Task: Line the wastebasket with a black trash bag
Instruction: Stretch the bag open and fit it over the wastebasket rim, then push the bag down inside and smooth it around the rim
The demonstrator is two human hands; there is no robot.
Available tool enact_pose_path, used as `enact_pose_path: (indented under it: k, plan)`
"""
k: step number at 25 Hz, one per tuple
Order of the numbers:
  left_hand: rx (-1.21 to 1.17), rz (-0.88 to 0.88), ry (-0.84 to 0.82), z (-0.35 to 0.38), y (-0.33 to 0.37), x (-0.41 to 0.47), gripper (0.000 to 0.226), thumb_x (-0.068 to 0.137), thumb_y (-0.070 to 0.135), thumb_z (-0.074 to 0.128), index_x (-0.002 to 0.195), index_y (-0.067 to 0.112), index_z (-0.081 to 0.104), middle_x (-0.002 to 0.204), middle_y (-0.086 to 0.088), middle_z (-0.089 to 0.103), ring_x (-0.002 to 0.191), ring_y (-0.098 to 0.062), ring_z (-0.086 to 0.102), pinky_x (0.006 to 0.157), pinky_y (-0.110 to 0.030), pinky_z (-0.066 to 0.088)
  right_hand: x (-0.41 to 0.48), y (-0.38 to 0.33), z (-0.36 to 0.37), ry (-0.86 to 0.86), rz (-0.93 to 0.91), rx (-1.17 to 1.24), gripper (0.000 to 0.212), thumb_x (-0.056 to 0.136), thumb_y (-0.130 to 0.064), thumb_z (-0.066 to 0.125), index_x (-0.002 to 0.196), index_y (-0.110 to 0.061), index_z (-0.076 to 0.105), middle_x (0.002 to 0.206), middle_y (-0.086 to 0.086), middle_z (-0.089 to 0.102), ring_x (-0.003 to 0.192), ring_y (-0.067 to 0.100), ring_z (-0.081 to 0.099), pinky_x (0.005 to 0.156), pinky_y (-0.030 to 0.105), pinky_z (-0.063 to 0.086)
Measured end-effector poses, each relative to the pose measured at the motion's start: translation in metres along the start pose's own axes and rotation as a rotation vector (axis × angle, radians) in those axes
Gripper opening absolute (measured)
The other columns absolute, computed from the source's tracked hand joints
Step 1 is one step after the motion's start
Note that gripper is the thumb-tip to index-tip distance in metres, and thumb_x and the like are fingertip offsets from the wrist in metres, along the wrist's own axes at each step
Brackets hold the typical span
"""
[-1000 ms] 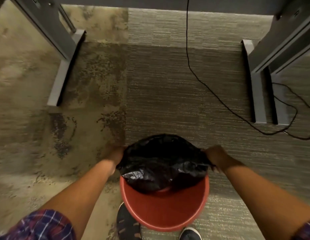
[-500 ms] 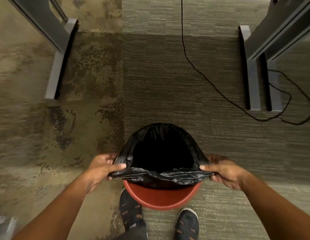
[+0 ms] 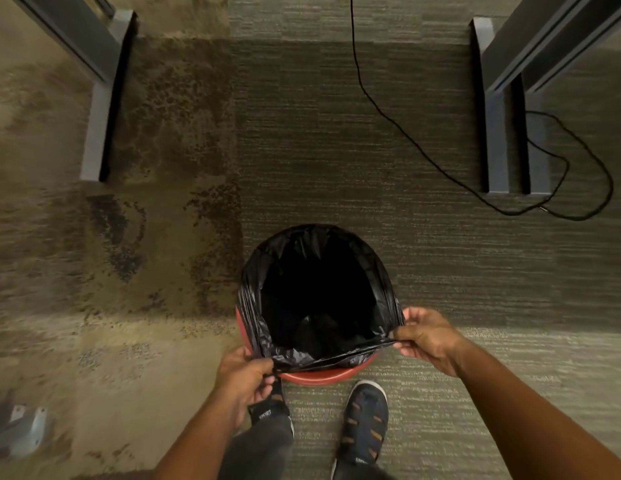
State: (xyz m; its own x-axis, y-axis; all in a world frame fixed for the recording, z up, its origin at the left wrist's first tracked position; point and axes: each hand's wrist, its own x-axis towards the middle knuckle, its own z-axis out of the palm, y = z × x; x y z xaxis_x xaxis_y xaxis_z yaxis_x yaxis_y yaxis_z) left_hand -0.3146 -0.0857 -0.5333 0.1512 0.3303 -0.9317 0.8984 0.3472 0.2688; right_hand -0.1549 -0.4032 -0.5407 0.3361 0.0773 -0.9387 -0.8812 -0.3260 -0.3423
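Note:
A red round wastebasket [image 3: 319, 375] stands on the carpet just in front of my feet. A black trash bag [image 3: 253, 292] sits inside it, its mouth spread wide over the far and side rims; only the near red rim shows. My left hand [image 3: 245, 379] pinches the bag's near edge at the lower left. My right hand [image 3: 428, 336] pinches the same edge at the right, pulling it taut across the near side.
Grey desk legs stand at the far left [image 3: 97, 133] and far right [image 3: 496, 133]. A black cable [image 3: 406, 136] snakes across the carpet and loops by the right leg. A grey metal bracket [image 3: 21, 427] lies at the lower left. My shoes [image 3: 364, 417] are beside the basket.
The bag went from bunched over the far rim to spread open around most of the rim. Both hands slid along the sides toward me, holding the near edge.

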Motion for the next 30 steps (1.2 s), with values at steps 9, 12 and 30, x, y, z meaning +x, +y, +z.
enact_pose_path:
  k: [9,12,30]
  plan:
    - [-0.058,0.030,0.098,0.026,-0.037,-0.007,0.010,0.092,-0.006,0.074,0.098,0.001,0.075,0.091,-0.017,0.084,0.084,-0.030,0.082,0.065,-0.033,0.065,-0.001,0.034,0.026,0.091,0.045,-0.143,0.023,0.091,0.006,0.073,0.111,-0.006,0.069,0.094,0.018,0.082,0.059,0.017,0.072,0.050,0.026,0.051]
    - [-0.019,0.032,0.051,0.021,-0.040,-0.007,0.018,0.092,-0.010,0.072,0.102,0.005,0.076,0.096,-0.013,0.085,0.093,-0.031,0.082,0.073,-0.035,0.065,-0.004,0.045,0.031,0.099,0.033,-0.122,0.020,0.089,0.009,0.074,0.098,-0.009,0.072,0.072,0.002,0.080,0.053,0.012,0.072,0.043,0.020,0.048]
    - [0.040,0.220,0.122,0.018,-0.028,0.020,0.038,0.101,-0.012,0.055,0.092,0.017,0.078,0.075,0.006,0.084,0.063,-0.011,0.075,0.052,-0.015,0.057,-0.003,0.067,0.067,0.197,-0.042,0.129,0.035,0.094,0.022,0.053,0.100,-0.008,0.071,0.096,0.014,0.081,0.081,0.021,0.077,0.064,0.024,0.061]
